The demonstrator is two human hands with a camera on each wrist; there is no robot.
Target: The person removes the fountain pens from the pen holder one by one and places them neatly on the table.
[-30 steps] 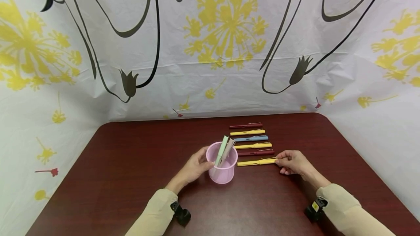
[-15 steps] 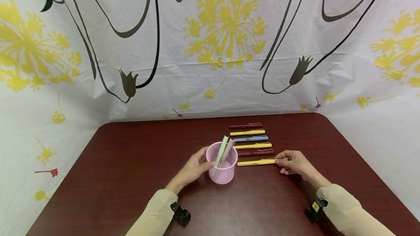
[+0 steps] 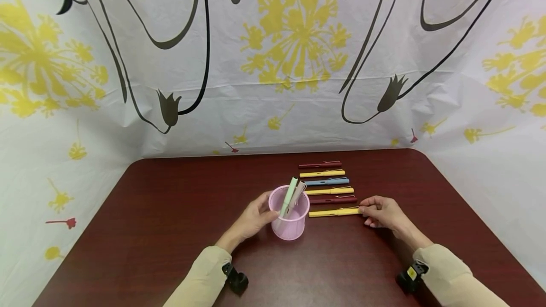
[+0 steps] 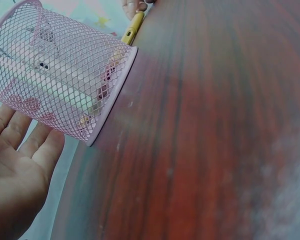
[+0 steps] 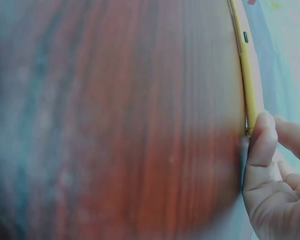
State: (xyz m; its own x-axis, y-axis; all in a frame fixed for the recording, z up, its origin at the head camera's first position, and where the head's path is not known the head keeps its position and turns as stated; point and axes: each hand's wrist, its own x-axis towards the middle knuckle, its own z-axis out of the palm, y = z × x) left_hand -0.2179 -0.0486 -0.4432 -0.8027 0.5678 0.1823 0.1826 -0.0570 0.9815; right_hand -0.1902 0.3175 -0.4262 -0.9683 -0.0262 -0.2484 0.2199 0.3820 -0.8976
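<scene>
A pink mesh pen cup [image 3: 289, 229] stands upright on the table, with a mint-green pen [image 3: 288, 197] and a pale greyish-pink pen [image 3: 297, 194] leaning inside it. My left hand [image 3: 251, 221] holds the cup from its left side, thumb at the near rim and fingers behind the mesh. At the cup's right lies a yellow pen [image 3: 332, 212], the nearest of a row. Its right end is pinched between the thumb and fingers of my right hand [image 3: 384, 213]. In the right wrist view, the thumb of the right hand [image 5: 277, 185] meets the end of the yellow pen [image 5: 248, 85], which lies along the table.
Behind the nearest pen lie a dark red pen [image 3: 334, 200], a yellow pen [image 3: 332, 191], a blue pen [image 3: 328, 181], another yellow pen [image 3: 322, 173] and a dark red pen [image 3: 320, 165], roughly parallel. A patterned white cloth [image 3: 239, 108] hangs behind the dark wooden table [image 3: 170, 212].
</scene>
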